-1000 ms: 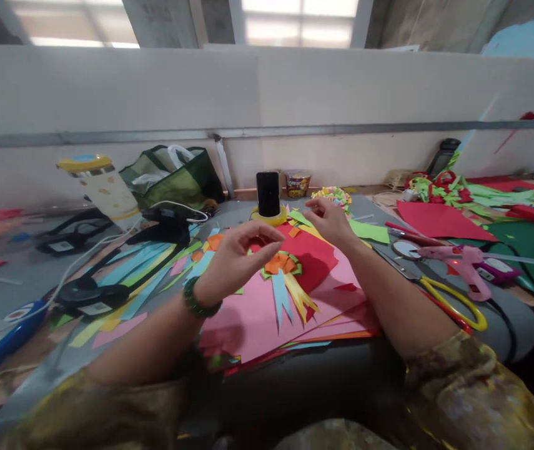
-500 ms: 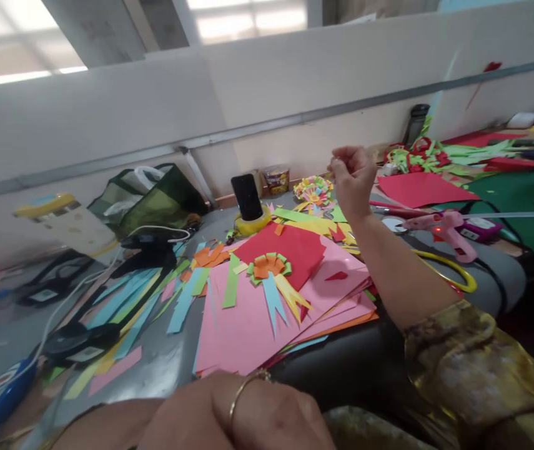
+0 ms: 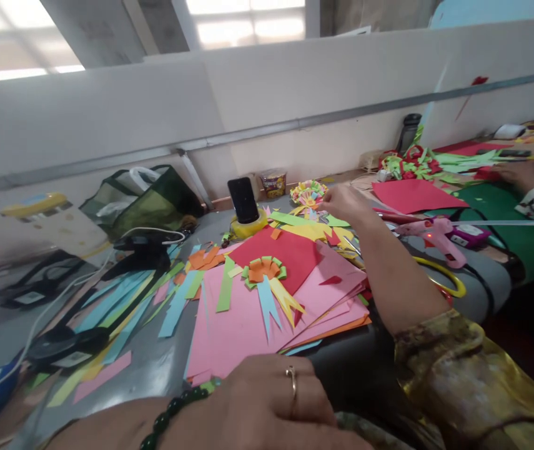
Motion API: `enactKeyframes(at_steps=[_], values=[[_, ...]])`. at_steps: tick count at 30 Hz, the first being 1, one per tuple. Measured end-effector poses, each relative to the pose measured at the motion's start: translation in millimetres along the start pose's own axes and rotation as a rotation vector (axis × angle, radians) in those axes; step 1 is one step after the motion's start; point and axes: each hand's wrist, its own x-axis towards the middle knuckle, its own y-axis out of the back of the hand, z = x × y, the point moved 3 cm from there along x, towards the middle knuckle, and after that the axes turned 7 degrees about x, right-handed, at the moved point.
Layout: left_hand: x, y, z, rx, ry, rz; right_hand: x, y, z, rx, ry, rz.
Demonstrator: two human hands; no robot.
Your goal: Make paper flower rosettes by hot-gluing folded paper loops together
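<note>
My right hand [image 3: 345,204] reaches over the table, fingers bent and pressed together, fingertips beside a multicoloured paper rosette [image 3: 308,192]. Whether they touch it or hold something small I cannot make out. My left hand [image 3: 267,397], wearing a ring and a dark bead bracelet [image 3: 173,409], lies low at the front with its fingers loosely stretched to the right; their tips are partly out of view. Just beyond it are pink paper sheets [image 3: 215,347] with a red sheet [image 3: 290,250] on top. An orange and green paper rosette [image 3: 265,270] with blue and yellow tails lies on them.
A phone [image 3: 243,200] leans in a yellow tape roll [image 3: 249,226]. A pink glue gun [image 3: 435,237] lies right of my forearm. Paper strips [image 3: 119,300], black scissors-like tools, a green bag [image 3: 147,203] and a cable are at left. Another person's hand [image 3: 522,174] works at far right.
My right hand has come down from raised in the air to the table beside the multicoloured rosette. My left hand has shifted slightly right, showing its bracelet. Another person's hand shows more at right.
</note>
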Motion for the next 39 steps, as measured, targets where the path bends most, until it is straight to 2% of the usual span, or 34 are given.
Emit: enactKeyframes(at_steps=[2, 4, 7, 10, 13, 16, 18, 20, 22, 24, 26, 28, 30, 33, 36, 39], values=[[5.9, 4.4, 3.8, 0.096, -0.021, -0.054, 1.5, -8.9, 9.3, -0.102, -0.043, -0.135], [10.4, 3.5, -6.0, 0.342, 0.145, -0.106, 4.1, -16.6, 16.8, -0.146, -0.068, -0.193], [13.6, -6.2, -37.6, 0.551, 0.398, -0.346, 5.2, -26.9, 22.3, -0.184, -0.089, -0.268], [16.5, -11.7, -68.2, 0.541, 0.511, -0.396, 2.4, -31.7, 22.0, -0.197, -0.112, -0.293], [18.1, -18.7, -82.7, 0.469, 0.507, -0.425, 0.8, -26.1, 15.4, -0.205, -0.146, -0.231], [18.4, -25.3, -83.4, 0.432, 0.485, -0.427, -3.4, -8.9, -3.4, -0.212, -0.133, -0.108], [18.8, -28.4, -81.4, 0.43, 0.476, -0.444, -16.0, 9.0, -23.6, -0.159, -0.027, 0.013], [19.9, -30.0, -79.4, 0.432, 0.467, -0.439, -42.9, 32.4, -44.2, -0.038, 0.17, 0.144], [21.5, -30.3, -78.1, 0.426, 0.463, -0.389, -82.1, 57.7, -56.8, 0.068, 0.354, 0.194], [22.4, -30.5, -78.1, 0.42, 0.476, -0.321, -123.0, 82.5, -55.5, 0.104, 0.397, 0.225], [22.4, -31.9, -79.3, 0.424, 0.489, -0.275, -154.0, 101.3, -39.1, 0.086, 0.299, 0.205], [22.1, -34.9, -80.5, 0.44, 0.48, -0.26, -170.6, 113.8, -7.5, 0.002, 0.104, 0.182], [21.6, -38.4, -81.0, 0.453, 0.472, -0.262, -174.1, 120.7, 34.7, -0.165, -0.129, 0.14], [21.0, -41.9, -80.5, 0.448, 0.501, -0.246, -164.7, 123.6, 97.4, -0.411, -0.397, 0.13], [21.5, -42.9, -79.6, 0.434, 0.527, -0.219, -147.2, 108.4, 137.2, -0.25, -0.418, 0.019], [22.2, -43.8, -79.7, 0.429, 0.525, -0.218, -133.9, 89.4, 149.7, -0.037, -0.341, -0.058]])
